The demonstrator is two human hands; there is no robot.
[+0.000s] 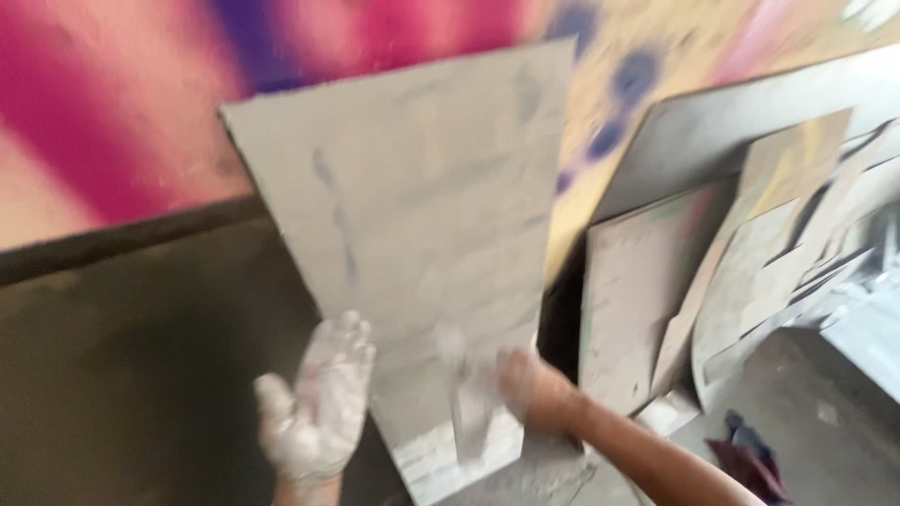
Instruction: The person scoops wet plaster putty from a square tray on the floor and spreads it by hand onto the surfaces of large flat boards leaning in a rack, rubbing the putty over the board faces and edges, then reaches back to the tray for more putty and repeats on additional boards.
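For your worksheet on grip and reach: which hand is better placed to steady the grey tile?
Right. The right hand already touches the grey tile near its lower edge; the dusty left hand is open beside it, apparently clear of the tile.

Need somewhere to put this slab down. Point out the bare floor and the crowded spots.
Bare floor shows at lower right, between the stacked boards and the dark rag. The dark wall left of the left hand carries nothing. Crowded: the right side, where boards and offcuts lean in overlapping layers. The right hand is on the grey slab.
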